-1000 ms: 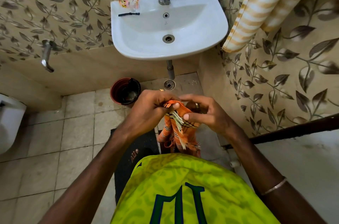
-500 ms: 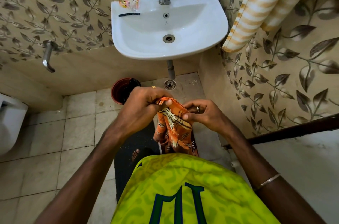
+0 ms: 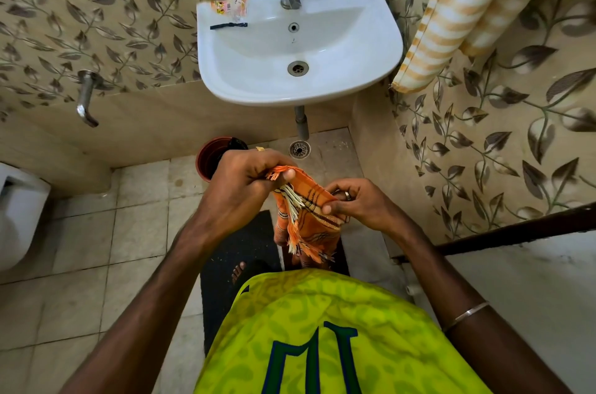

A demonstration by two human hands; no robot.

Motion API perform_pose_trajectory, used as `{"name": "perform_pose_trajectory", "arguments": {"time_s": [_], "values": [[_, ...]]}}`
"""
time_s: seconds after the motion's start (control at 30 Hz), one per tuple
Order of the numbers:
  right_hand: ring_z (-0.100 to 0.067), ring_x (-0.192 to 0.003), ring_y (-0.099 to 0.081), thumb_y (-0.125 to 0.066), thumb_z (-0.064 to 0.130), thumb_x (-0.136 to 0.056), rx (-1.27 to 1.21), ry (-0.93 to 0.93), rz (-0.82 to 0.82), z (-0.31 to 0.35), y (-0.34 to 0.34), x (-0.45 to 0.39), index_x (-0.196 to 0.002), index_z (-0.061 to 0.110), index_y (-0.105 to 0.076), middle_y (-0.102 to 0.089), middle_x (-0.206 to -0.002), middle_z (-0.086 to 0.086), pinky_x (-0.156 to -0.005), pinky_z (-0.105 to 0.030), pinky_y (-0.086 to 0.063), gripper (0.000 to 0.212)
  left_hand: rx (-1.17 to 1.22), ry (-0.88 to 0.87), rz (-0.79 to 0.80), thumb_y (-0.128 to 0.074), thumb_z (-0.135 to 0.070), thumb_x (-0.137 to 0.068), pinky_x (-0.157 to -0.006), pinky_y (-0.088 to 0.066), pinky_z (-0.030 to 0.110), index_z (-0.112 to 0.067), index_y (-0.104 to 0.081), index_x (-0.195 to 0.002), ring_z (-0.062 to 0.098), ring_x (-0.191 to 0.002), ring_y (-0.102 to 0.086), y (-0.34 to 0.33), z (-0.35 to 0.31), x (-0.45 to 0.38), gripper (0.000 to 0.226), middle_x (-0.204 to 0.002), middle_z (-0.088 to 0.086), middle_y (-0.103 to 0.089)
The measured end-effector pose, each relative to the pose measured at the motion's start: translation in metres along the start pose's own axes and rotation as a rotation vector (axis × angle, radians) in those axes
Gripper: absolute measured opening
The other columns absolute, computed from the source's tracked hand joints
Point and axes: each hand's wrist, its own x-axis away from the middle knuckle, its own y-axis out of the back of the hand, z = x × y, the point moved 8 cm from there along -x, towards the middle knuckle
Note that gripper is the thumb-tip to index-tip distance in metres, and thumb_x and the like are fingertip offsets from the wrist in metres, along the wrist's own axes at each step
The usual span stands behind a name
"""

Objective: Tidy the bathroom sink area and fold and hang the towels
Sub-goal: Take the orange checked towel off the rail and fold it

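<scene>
1. Walls (image 3: 96, 6): beige tile with a brown leaf-and-vine print; plain beige band below.
2. Floor (image 3: 80, 264): pale square tiles, dark grout; round drain (image 3: 299, 148) under the waste pipe (image 3: 301, 123).
3. Dark mat (image 3: 238, 248) on the floor.
4. Chrome tap (image 3: 85, 97) on the left wall; white toilet (image 3: 19, 216) at the left edge.
5. Red-brown bucket (image 3: 209, 158) by the wall.
6. Dark door frame (image 3: 516, 229) on the right.
</scene>
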Motion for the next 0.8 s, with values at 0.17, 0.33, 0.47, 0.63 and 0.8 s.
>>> {"name": "perform_pose_trajectory", "arguments": {"time_s": [0.17,0.33,0.47,0.63,0.8], "values": [[-0.009,-0.079,-0.075,-0.079,0.001,-0.082,-0.056,-0.046,-0.023,-0.010,0.007,0.001,-0.102,0.005,-0.072,-0.079,-0.085,0.002,-0.067,-0.018,-0.056,0.022,0.029,0.002,-0.008,-0.062,-0.020,-0.096,-0.069,-0.051,0.013,-0.024,-0.071,-0.102,0.003,-0.088,-0.069,0.007,0.001,0.001,0.012,-0.090,-0.016,-0.071],[-0.023,-0.085,-0.076,-0.083,0.016,-0.073,-0.085,-0.046,-0.075,-0.011,0.014,0.000,-0.099,0.006,-0.076,-0.079,-0.093,-0.012,-0.074,-0.029,-0.061,0.029,0.070,0.030,-0.019,-0.063,-0.015,-0.095,-0.068,-0.052,0.014,-0.021,-0.072,-0.101,0.006,-0.087,-0.069,0.010,0.005,0.002,0.012,-0.090,-0.015,-0.071],[-0.017,-0.073,-0.075,-0.084,0.011,-0.073,-0.123,-0.039,-0.125,-0.010,0.016,0.000,-0.088,0.009,-0.075,-0.078,-0.081,-0.009,-0.067,-0.024,-0.059,0.017,0.171,0.177,-0.061,-0.061,-0.017,-0.096,-0.069,-0.052,0.023,-0.020,-0.074,-0.093,0.009,-0.084,-0.068,0.010,0.022,0.004,0.014,-0.084,-0.007,-0.072],[-0.008,-0.062,-0.071,-0.082,-0.002,-0.076,-0.115,-0.019,-0.221,0.001,0.011,-0.003,-0.081,0.007,-0.071,-0.076,-0.069,0.000,-0.062,-0.020,-0.057,0.015,0.509,0.435,-0.314,-0.056,-0.019,-0.093,-0.071,-0.049,0.035,0.000,-0.066,-0.085,0.019,-0.077,-0.062,0.003,0.048,0.004,0.023,-0.077,0.008,-0.066],[-0.016,-0.072,-0.071,-0.087,0.009,-0.073,-0.082,0.031,-0.294,0.020,0.012,0.000,-0.084,0.005,-0.073,-0.075,-0.078,-0.006,-0.070,-0.028,-0.057,0.018,0.452,0.502,-0.531,-0.049,-0.027,-0.088,-0.065,-0.040,0.040,0.000,-0.055,-0.075,0.022,-0.068,-0.047,0.001,0.057,0.004,0.030,-0.069,0.011,-0.049]]}}
